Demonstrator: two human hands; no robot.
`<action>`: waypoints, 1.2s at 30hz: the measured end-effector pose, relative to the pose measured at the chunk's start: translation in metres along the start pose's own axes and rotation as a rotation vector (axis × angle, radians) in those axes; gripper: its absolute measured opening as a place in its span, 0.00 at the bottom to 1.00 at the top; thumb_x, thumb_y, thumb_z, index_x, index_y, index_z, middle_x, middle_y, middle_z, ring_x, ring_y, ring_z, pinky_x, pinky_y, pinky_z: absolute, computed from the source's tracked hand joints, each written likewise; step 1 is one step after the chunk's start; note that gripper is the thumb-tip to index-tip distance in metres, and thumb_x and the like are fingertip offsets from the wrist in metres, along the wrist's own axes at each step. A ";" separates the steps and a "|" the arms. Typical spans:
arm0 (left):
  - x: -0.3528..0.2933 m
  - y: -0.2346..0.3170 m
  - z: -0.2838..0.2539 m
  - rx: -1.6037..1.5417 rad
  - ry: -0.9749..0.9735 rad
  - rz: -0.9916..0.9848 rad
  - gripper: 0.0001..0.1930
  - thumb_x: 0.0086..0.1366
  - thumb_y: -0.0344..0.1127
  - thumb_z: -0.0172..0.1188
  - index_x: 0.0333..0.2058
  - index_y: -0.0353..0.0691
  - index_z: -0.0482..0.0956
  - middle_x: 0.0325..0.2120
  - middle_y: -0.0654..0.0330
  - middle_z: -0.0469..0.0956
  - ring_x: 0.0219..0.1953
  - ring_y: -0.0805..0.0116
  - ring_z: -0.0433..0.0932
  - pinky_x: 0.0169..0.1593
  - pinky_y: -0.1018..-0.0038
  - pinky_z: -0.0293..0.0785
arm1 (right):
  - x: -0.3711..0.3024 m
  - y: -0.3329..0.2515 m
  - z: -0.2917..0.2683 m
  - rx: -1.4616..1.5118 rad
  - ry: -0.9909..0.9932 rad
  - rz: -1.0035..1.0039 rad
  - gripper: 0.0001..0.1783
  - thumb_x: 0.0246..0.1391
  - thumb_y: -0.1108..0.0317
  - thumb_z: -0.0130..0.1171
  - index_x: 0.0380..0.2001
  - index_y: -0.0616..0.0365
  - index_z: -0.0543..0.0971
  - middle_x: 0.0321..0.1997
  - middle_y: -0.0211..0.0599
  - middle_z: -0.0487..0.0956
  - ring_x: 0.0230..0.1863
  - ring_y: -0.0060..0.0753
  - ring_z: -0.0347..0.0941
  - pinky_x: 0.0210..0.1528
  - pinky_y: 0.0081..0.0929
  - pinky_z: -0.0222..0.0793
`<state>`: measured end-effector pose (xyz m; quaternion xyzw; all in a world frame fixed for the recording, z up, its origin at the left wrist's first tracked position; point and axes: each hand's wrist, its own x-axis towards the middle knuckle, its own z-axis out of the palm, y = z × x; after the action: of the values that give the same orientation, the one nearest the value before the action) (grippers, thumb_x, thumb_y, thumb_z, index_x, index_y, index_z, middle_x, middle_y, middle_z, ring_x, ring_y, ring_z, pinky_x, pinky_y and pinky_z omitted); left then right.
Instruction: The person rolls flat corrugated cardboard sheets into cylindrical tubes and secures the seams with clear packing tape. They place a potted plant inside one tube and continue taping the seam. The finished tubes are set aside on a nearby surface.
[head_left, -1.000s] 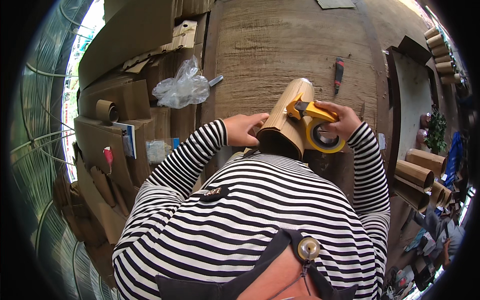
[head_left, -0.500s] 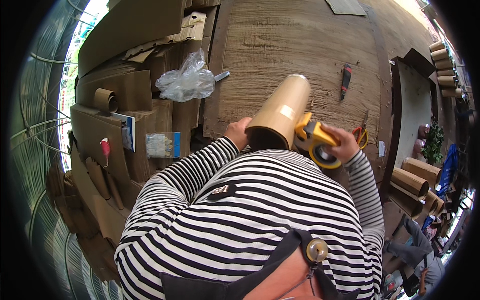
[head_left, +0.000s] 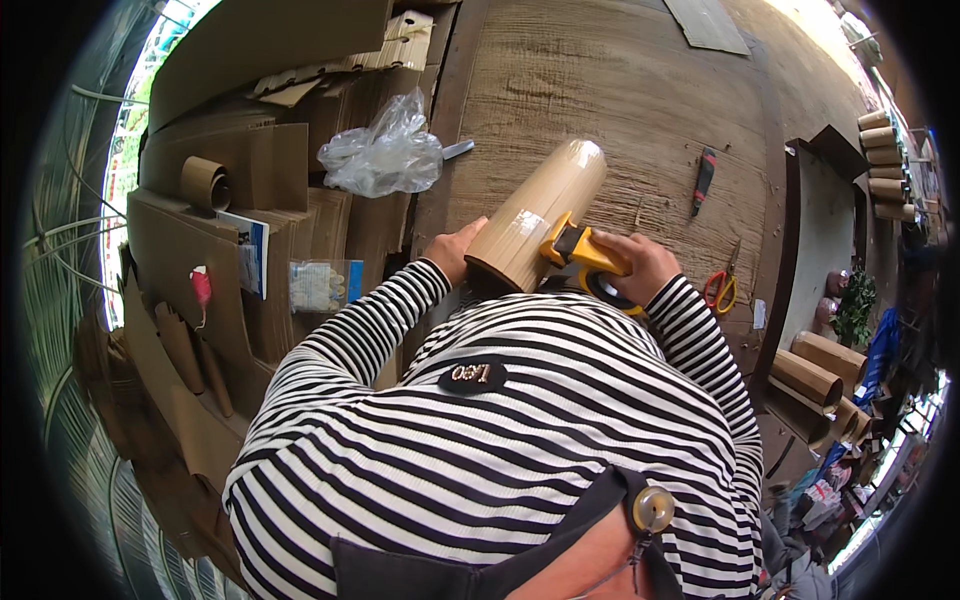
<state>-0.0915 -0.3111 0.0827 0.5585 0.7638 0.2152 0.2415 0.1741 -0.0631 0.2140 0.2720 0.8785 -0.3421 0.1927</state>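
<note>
A brown cardboard tube (head_left: 535,215) lies on the wooden table, slanting from near left to far right, its open end toward my body. My left hand (head_left: 458,248) grips the rim of that near end at its left side, with some fingertips hidden. In my right hand (head_left: 645,268) is a yellow tape dispenser (head_left: 588,250), its head against the right side of the tube. A shiny patch of clear tape (head_left: 530,220) shows on the tube's upper surface. My right fingers wrap round the dispenser, partly covering it.
Red-handled scissors (head_left: 722,288) and a red-and-black utility knife (head_left: 705,182) lie right on the table (head_left: 560,70). To the left, a crumpled clear plastic bag (head_left: 385,155) sits beside stacked cardboard (head_left: 215,130). More cardboard tubes (head_left: 808,380) lie at lower right.
My right hand has brought the tape dispenser leftward onto the tube's side. The tube and my left hand have shifted slightly left. The whole view has also moved a little.
</note>
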 end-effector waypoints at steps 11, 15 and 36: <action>0.009 0.036 -0.009 -0.276 -0.143 -0.313 0.37 0.65 0.39 0.61 0.69 0.41 0.57 0.47 0.44 0.81 0.50 0.49 0.81 0.54 0.59 0.77 | 0.134 -0.036 -0.086 -0.186 -0.224 -0.122 0.34 0.48 0.61 0.71 0.62 0.34 0.77 0.56 0.32 0.83 0.49 0.33 0.82 0.58 0.31 0.78; 0.035 0.062 -0.057 0.196 -0.413 -0.224 0.40 0.59 0.26 0.53 0.71 0.41 0.53 0.44 0.38 0.79 0.45 0.40 0.80 0.50 0.55 0.78 | 0.132 -0.073 -0.075 -0.281 -0.249 -0.084 0.33 0.48 0.57 0.71 0.61 0.32 0.78 0.55 0.33 0.83 0.46 0.33 0.83 0.55 0.30 0.80; 0.054 -0.006 -0.070 -0.173 -0.163 -0.111 0.34 0.67 0.44 0.59 0.66 0.33 0.62 0.50 0.37 0.78 0.50 0.43 0.80 0.54 0.59 0.78 | 0.075 0.158 0.072 0.768 0.435 0.284 0.34 0.53 0.71 0.65 0.64 0.61 0.70 0.56 0.40 0.81 0.56 0.30 0.78 0.55 0.29 0.74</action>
<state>-0.1528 -0.2654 0.1278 0.5082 0.7500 0.2206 0.3614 0.2237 0.0095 0.0461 0.5066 0.6623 -0.5480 -0.0657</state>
